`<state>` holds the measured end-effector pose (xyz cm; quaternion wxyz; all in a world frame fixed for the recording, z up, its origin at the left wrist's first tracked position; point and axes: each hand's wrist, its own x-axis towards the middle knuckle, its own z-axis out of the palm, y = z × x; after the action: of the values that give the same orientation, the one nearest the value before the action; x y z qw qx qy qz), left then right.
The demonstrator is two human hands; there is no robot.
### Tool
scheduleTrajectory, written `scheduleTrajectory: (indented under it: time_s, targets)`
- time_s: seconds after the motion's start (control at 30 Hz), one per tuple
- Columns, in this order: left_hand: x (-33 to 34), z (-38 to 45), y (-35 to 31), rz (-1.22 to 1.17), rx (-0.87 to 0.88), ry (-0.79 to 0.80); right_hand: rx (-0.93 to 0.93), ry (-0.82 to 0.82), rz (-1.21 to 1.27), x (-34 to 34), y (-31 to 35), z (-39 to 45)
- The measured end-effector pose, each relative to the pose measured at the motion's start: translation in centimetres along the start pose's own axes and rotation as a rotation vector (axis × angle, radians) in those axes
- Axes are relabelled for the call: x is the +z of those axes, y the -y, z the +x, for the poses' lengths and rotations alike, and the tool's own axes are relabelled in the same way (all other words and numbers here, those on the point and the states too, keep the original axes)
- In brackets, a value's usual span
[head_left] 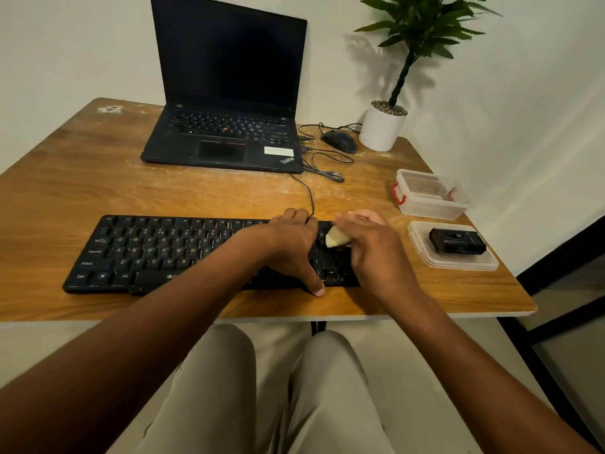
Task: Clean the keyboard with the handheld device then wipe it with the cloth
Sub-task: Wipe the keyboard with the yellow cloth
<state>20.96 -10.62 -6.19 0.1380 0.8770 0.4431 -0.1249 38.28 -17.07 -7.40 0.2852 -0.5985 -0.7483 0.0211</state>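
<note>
A black keyboard (157, 250) lies along the front of the wooden table (98, 178). My left hand (291, 247) spans its right part, fingers over the far edge and thumb at the near edge. My right hand (370, 247) grips a pale yellow cloth (337, 239) and holds it against the keys at the keyboard's right end. The black handheld device (456, 240) lies on a clear plastic lid (422, 257) to the right, apart from both hands.
An open black laptop (226, 126) stands at the back, with a mouse (339, 141) and loose cables beside it. A potted plant (383, 126) occupies the back right corner. A clear plastic box (432, 198) sits near the table's right edge.
</note>
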Motion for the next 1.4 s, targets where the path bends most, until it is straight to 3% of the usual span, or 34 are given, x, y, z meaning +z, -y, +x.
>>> scheduleTrajectory:
  time_s: [0.13,0.37,0.57,0.7,0.77,0.9,0.97,1.13,1.4]
  targets:
    - [0.0,0.1,0.0,0.001,0.002,0.008,-0.028,0.181,-0.137,-0.5,-1.2,-1.6]
    - [-0.1,0.0,0.1,0.005,0.013,0.003,0.058,0.188,-0.099,-5.1,-1.4,-5.3]
    - [0.0,-0.1,0.2,-0.013,0.009,-0.004,0.204,-0.156,0.140,-6.5,-0.4,-0.6]
    - [-0.1,-0.2,0.1,-0.015,0.003,0.000,0.090,-0.310,0.016,-5.2,0.0,3.5]
    - [-0.1,-0.2,0.1,-0.016,0.001,0.001,0.035,-0.227,-0.067,-4.1,-0.3,4.4]
    - [-0.1,-0.1,0.0,-0.007,-0.003,0.003,-0.006,0.227,-0.238,-1.5,-0.6,2.2]
    - [-0.1,-0.1,-0.1,0.007,0.000,-0.001,-0.024,0.337,-0.301,-1.1,-0.8,0.7]
    - [-0.1,0.1,0.0,0.020,0.004,0.002,-0.006,0.381,-0.324,-2.2,-0.8,-2.3]
    - [-0.1,-0.1,0.0,0.007,0.012,-0.002,0.153,0.195,0.011,-6.5,0.0,-3.6]
